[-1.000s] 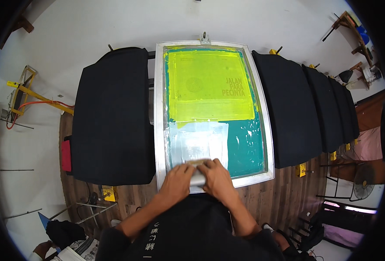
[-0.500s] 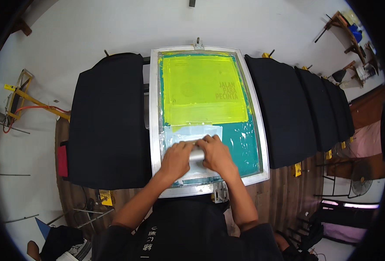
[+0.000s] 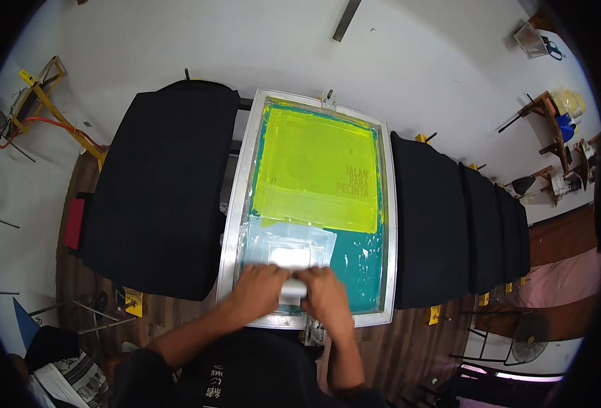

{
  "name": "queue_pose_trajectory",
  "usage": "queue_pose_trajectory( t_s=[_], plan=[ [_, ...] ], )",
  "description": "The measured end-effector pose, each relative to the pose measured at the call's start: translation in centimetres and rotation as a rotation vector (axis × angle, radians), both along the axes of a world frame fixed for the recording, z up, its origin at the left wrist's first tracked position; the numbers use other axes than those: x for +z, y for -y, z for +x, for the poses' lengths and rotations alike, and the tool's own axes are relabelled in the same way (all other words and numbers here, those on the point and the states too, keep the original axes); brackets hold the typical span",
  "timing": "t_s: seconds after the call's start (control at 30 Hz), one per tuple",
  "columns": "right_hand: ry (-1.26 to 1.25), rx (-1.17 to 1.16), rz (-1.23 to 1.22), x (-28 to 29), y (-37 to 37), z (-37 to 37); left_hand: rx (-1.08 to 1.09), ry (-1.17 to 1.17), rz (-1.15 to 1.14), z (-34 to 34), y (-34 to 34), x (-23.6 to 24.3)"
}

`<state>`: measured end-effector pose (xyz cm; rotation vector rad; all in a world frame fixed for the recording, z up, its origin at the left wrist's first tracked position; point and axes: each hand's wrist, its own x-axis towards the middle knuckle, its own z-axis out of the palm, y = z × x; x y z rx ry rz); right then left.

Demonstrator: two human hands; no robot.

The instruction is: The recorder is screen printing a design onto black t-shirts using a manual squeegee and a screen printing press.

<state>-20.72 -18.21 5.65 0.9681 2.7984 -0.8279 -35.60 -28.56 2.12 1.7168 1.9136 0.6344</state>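
Squeegee: near end of the silkscreen, by the pale patch
Left hand, right hand: fingers wrapped round it
Stroke: probably wants even pressure — both wrists level, angle steady

Screen: three stacked lines of dark block capitals, legible, right side of the yellow area. Shirt, black: vertical column of white East Asian characters, partly legible, cut by lower edge. Cloth, lower left: dark print, unreadable.
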Motion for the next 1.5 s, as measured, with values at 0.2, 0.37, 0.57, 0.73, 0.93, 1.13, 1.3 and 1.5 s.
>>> queue_pose_trajectory(
  t_s=[0.2,0.37,0.57,0.73,0.93,1.13,1.3,1.5],
  plan=[
    [-0.093,-0.002,0.081,-3.2,-4.1,-3.0,0.134,0.059,-0.033,-2.4,-4.2,-1.5],
    [-0.130,-0.061,0.068,-3.0,-1.0,-0.9,0.115,0.046,-0.075,0.2,-1.4,-1.7],
    [-0.044,-0.017,-0.078,-2.1,4.0,2.7,-0.004,0.096,-0.169,3.0,4.5,-1.3],
    [0.035,0.037,-0.098,-0.5,1.8,1.6,-0.045,0.183,-0.277,1.2,2.3,0.5],
    [-0.047,-0.014,0.118,-2.7,-3.8,-1.6,0.081,0.084,-0.069,-1.0,-4.0,-0.4],
    [-0.133,-0.035,0.085,-4.9,1.9,1.9,0.019,-0.126,0.042,2.5,1.4,-2.5],
    [-0.057,-0.024,-0.062,-1.5,5.0,4.0,-0.063,-0.054,-0.053,4.0,5.1,-0.5],
    [-0.051,0.044,0.044,-1.7,-1.4,-0.4,-0.012,0.022,-0.030,-0.6,-1.0,-0.2]
  ],
)
